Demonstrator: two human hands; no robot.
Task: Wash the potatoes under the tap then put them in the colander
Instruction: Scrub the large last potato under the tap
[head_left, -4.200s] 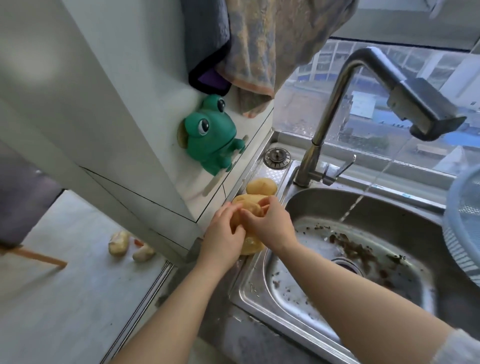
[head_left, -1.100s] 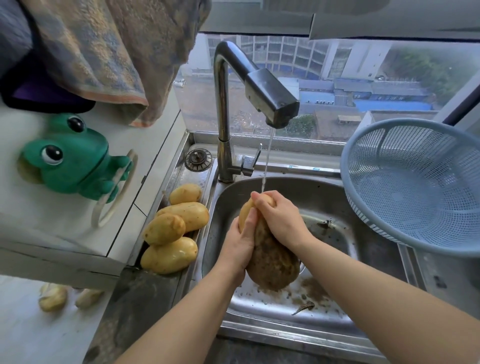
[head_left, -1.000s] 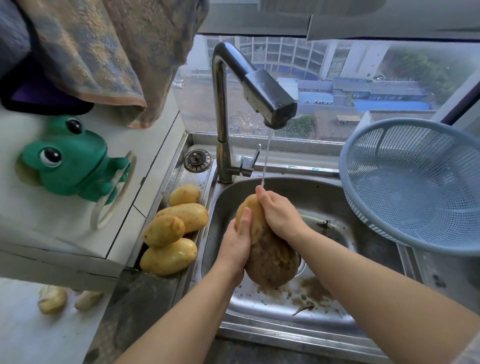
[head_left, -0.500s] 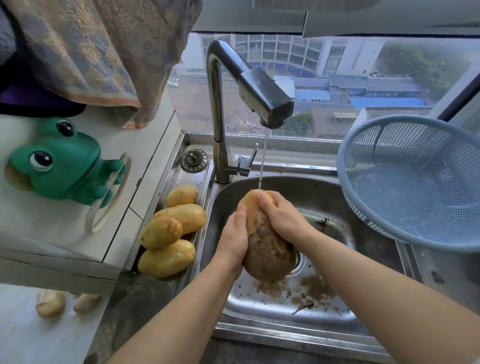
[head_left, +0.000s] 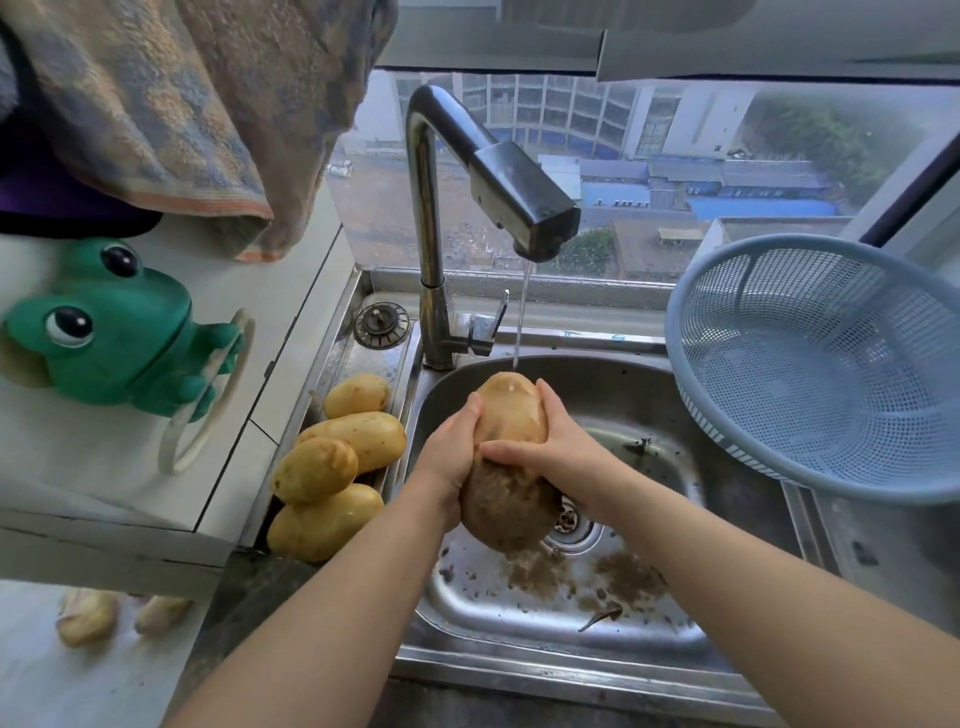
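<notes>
Brown mud coats the lower half of the potato (head_left: 511, 415), while its upper end, right under the thin stream (head_left: 521, 317) from the tap (head_left: 519, 192), shows clean yellow skin. The potato stands nearly upright over the sink (head_left: 649, 400), just above the drain (head_left: 571, 519). The left hand (head_left: 449, 457) grips it from the left, thumb up along the skin and fingers curling out of sight behind. The right hand (head_left: 553, 449) wraps it from the right, thumb laid across the front. Both are clamped on this one potato.

To do this step well, I judge that the dirty lower end has to come under the water. That means turning the potato end for end, then rubbing with the thumbs while rotating it so no face is missed. Wet skin is likely slippery and the potato is large, so one hand should hold firm as the other scrubs. Four more potatoes (head_left: 337, 467) wait on the ledge left of the basin; the blue colander (head_left: 821, 374), at the right of the sink, holds nothing yet
</notes>
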